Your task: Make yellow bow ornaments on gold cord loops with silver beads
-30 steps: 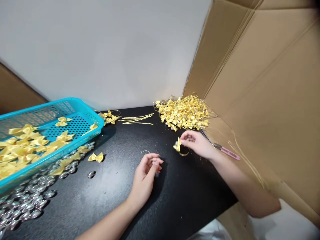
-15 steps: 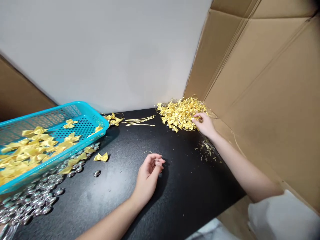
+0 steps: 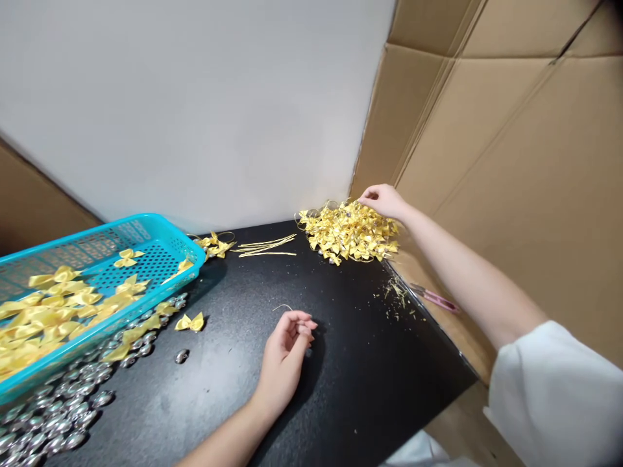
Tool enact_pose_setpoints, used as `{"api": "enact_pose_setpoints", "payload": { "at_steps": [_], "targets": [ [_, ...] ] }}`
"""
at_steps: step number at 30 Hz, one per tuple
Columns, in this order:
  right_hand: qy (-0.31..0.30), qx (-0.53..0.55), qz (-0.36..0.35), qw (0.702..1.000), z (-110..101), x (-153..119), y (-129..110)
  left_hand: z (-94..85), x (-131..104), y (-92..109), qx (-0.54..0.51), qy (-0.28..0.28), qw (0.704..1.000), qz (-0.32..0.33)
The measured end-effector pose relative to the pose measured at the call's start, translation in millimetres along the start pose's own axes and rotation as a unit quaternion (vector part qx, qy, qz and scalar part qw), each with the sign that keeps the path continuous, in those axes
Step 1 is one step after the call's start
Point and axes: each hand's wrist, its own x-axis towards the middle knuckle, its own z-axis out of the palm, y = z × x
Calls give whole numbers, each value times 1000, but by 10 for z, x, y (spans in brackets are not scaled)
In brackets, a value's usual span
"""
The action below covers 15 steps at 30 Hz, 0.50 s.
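My left hand (image 3: 286,353) is over the middle of the black table, its fingers curled and thumb pressed in; what it holds is hidden. A thin pale thread (image 3: 282,307) curves out just behind its knuckles. At the back right, my right hand (image 3: 384,200) is at the top of a heap of yellow ribbon bows (image 3: 348,230) with cord loops and silver beads. Its thumb and fingertips are pinched together, and whatever lies between them is too small to make out. Left of my left hand lie a single yellow bow (image 3: 189,322) and a silver bead (image 3: 182,356).
A turquoise basket (image 3: 168,224) with loose yellow bows stands at the left, many silver beads (image 3: 73,402) in front of it. Gold cord pieces (image 3: 267,245) lie at the back. Cord clippings (image 3: 400,295) and a pink-handled tool (image 3: 435,298) are at the right edge. Cardboard (image 3: 511,149) walls the right side.
My right hand has moved up and left, from the heap's right front to its top. The pink-handled tool has come into view below that forearm. My left hand keeps its curled pose.
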Motion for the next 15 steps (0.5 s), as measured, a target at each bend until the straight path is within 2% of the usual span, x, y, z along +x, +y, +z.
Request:
{"api": "enact_pose_setpoints", "payload": {
  "at_steps": [4,7,10,15],
  "targets": [
    [-69,11,37,997,-229,71,-46,4,-2,-19,12,-10,1000,0],
    [-75,13,50,996,-219,143,-159,12,9,-23,15,-14,1000,3],
    [-58,31,43,997,-57,251,-352,25,14,-14,10,-11,1000,5],
    [-55,55,45,996,449,413,-650,60,-33,0,15,5,1000,20]
  ]
}}
